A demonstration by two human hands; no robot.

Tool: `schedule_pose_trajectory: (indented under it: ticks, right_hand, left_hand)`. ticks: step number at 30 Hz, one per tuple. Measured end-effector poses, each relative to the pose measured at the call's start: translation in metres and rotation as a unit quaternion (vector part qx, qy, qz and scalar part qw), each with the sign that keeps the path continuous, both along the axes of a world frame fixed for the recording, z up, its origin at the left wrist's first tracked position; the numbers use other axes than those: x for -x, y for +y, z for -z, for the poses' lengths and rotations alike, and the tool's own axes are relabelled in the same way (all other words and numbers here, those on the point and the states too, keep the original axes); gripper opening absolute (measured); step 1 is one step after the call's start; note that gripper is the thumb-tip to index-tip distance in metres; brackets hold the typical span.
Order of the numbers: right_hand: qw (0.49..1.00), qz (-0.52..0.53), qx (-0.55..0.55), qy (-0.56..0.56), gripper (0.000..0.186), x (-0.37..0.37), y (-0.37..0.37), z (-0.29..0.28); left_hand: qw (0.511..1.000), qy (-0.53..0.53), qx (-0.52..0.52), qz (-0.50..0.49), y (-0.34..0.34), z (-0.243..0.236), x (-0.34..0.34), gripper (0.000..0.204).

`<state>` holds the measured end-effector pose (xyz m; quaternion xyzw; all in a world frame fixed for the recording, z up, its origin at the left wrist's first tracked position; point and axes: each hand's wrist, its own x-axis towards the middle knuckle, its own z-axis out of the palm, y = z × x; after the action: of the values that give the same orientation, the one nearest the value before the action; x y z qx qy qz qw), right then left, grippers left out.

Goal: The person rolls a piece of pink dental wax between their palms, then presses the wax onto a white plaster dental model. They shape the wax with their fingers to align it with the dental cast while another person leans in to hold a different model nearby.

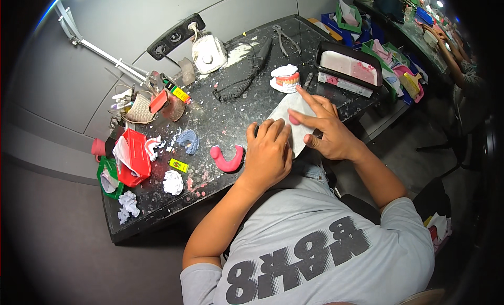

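Note:
A white sheet or cloth [297, 102] lies at the table's near edge between my hands. On it sits a small pink lump [294, 119], with the tip of my right index finger at it. My right hand [331, 127] is open, fingers spread and thumb apart. My left hand [269, 150] rests at the sheet's left edge, fingers bent and close together; what lies under them is hidden. A dark bit shows beside its knuckles. Just beyond my right fingertips stands a white plaster dental model [285, 80] with teeth in pink gums. A pink horseshoe-shaped piece [228, 161] lies left of my left hand.
A black tray [348, 68] stands at the right, pliers [286, 41] and a coiled-cord handpiece [252, 69] at the back. Leftward are a blue-grey dental mould [188, 141], crumpled paper [172, 183], a red bin [134, 157] and a tool jar [172, 106]. A co-worker's arm [450, 56] shows far right.

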<state>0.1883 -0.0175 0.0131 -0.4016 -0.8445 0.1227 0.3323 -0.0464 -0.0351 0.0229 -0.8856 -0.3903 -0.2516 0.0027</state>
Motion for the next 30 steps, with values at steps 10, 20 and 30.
schedule_pose_trajectory:
  ticks: [10,20,30]
  right_hand:
    - [0.997,0.065,-0.03,-0.035,0.069,-0.008,-0.012,-0.003]
    - [0.993,0.063,-0.073,-0.071,0.067,-0.005,-0.011,0.003]
    - [0.991,0.062,-0.089,-0.077,0.065,0.001,-0.012,0.004]
  left_hand:
    - [1.0,-0.007,-0.003,-0.015,-0.002,0.001,-0.007,0.054]
    - [1.0,0.007,-0.007,-0.016,0.0,0.003,-0.008,0.054]
    - [1.0,0.007,-0.024,-0.019,0.001,0.004,-0.008,0.051]
